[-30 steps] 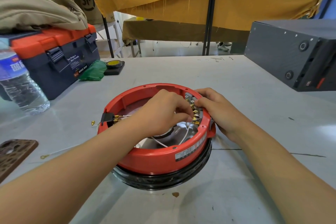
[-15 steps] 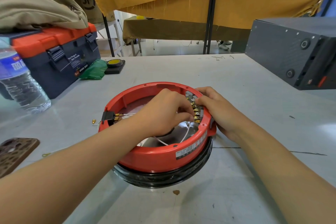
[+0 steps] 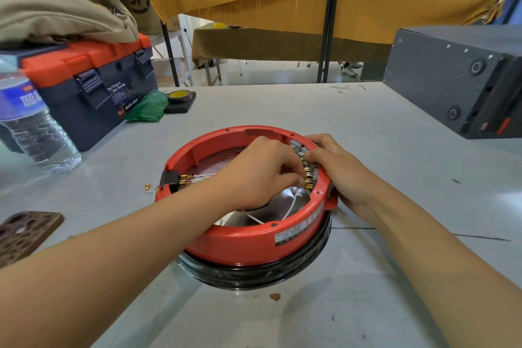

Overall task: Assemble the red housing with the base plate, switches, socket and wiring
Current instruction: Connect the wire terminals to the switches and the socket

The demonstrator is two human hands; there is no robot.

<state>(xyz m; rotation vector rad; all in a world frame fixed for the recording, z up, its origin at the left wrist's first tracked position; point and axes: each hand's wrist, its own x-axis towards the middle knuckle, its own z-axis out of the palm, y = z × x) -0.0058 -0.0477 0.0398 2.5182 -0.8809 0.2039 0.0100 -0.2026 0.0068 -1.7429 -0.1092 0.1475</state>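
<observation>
The round red housing (image 3: 240, 243) sits open side up on a black ring (image 3: 254, 274) in the middle of the table. Grey switches with brass terminals (image 3: 308, 172) line its inner right wall. A black socket (image 3: 169, 179) with brass pins sits in its left wall. White wires (image 3: 291, 203) run over the shiny base plate (image 3: 279, 206) inside. My left hand (image 3: 262, 172) reaches into the housing and pinches at a brass terminal near the switches. My right hand (image 3: 336, 169) grips the housing's right rim, thumb by the switches.
A blue and orange toolbox (image 3: 93, 85) with cloth on top stands at the back left, a water bottle (image 3: 31, 121) in front of it. A green bag (image 3: 147, 107) and yellow tape roll (image 3: 179, 96) lie behind. A dark case (image 3: 457, 79) stands right. A brown phone case (image 3: 25, 232) lies left.
Both hands stay at the switch terminals; the left fingers have shifted slightly down along the row of brass terminals. The housing has not moved.
</observation>
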